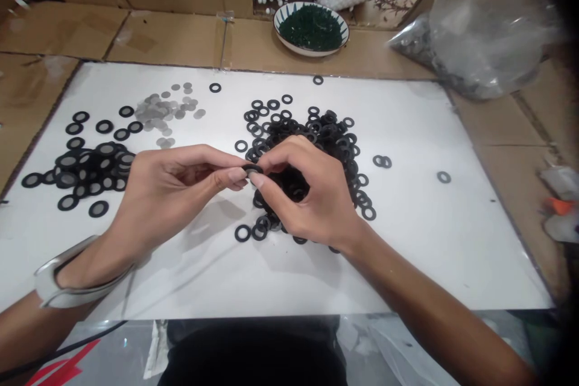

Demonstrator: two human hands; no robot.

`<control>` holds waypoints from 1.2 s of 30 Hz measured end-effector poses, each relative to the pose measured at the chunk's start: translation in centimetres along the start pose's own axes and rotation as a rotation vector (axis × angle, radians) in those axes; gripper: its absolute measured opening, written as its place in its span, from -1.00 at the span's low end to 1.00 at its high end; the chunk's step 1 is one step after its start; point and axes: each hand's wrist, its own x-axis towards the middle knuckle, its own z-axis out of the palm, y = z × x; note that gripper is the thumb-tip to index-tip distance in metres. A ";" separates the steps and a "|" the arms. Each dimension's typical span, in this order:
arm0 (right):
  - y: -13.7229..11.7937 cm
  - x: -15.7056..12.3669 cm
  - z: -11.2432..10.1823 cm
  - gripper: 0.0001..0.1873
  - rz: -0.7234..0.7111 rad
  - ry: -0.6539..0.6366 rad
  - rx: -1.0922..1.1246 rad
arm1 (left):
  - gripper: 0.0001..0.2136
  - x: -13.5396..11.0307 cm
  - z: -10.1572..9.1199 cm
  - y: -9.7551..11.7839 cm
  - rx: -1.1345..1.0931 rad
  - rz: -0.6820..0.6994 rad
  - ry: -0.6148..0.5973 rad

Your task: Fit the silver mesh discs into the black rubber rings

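Both hands meet over the middle of a white sheet (429,241). My left hand (172,193) and my right hand (307,193) pinch one black rubber ring (251,167) between their fingertips. Behind my right hand lies a heap of empty black rings (325,132). At the left lies a pile of black rings with grey mesh discs fitted inside (88,169). A loose scatter of grey mesh discs (165,111) sits behind that pile. A white band circles my left wrist.
A bowl of dark green bits (311,29) stands on cardboard beyond the sheet. A clear plastic bag (484,30) lies at the back right. Stray rings dot the sheet, one at the right (444,177). Small objects lie off the right edge (561,205).
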 end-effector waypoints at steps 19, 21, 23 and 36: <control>-0.3 0.2 -0.3 -0.91 0.082 -0.055 0.188 | -0.85 -0.5 0.1 0.0 0.062 -0.028 0.068; -0.3 0.3 -0.4 -0.90 0.119 -0.062 0.262 | -0.86 -0.5 0.1 0.1 0.041 -0.003 0.061; -0.2 0.3 -0.4 -0.88 0.151 -0.072 0.330 | -0.87 -0.5 0.1 0.1 0.031 0.017 0.056; -0.6 0.5 -0.6 -0.77 0.322 -0.103 0.492 | -0.83 -0.6 0.0 0.2 0.013 -0.017 0.030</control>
